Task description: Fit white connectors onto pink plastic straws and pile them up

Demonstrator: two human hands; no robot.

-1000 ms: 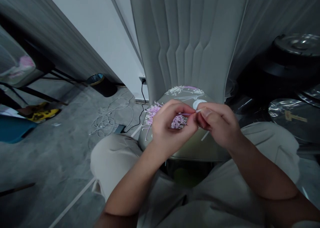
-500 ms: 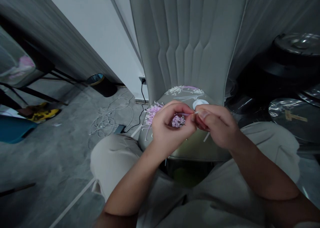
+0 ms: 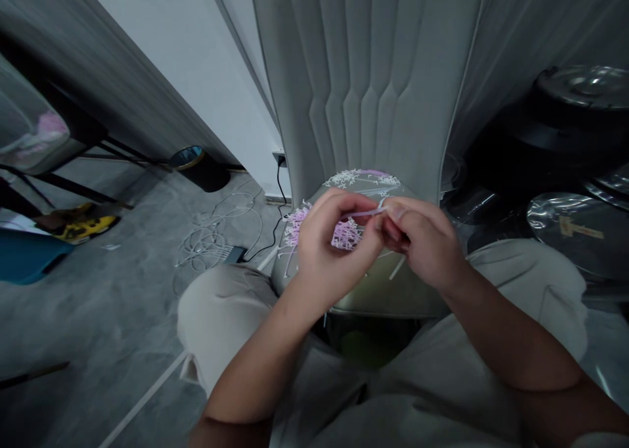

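over the round seat of an upholstered chair, both hands work close together. left hand and right hand meet at the fingertips, each pinched on a thin pale pink strip that runs across between them. a short white strip sticks out below the right hand. just behind the left hand, a heap of pink and white shreds lies on the seat, partly hidden by the fingers. more white shreds are strewn near the seat's far edge, against the channel-tufted grey chair back. beige trousers cover the knees on either side of the seat. on the grey floor to the left, a tangle of white cable lies near a black bin. to the right, a black pot with a steel lid stands by a shiny metal lid.
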